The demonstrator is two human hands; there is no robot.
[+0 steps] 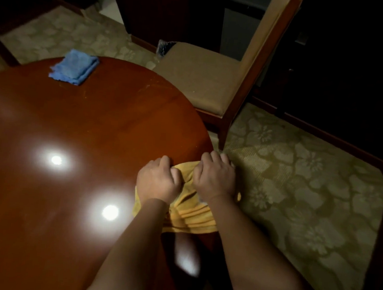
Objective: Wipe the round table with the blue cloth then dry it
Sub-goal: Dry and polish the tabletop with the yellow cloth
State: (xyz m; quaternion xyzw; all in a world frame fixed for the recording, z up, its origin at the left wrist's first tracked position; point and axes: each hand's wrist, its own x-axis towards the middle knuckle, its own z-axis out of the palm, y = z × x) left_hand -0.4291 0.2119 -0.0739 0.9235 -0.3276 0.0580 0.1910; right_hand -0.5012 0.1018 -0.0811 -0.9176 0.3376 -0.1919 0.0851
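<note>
A round, glossy reddish-brown table fills the left of the view. A folded blue cloth lies at its far edge, away from both hands. A bunched yellow cloth lies at the table's right edge. My left hand grips the cloth with curled fingers. Right beside it, my right hand also grips the cloth, its fingers curled over the table's rim. Most of the cloth's top is hidden under the hands.
A wooden chair with a tan padded seat stands close behind the table's right side. Patterned green carpet spreads to the right. Two bright lamp reflections shine on the tabletop. Dark furniture lines the back.
</note>
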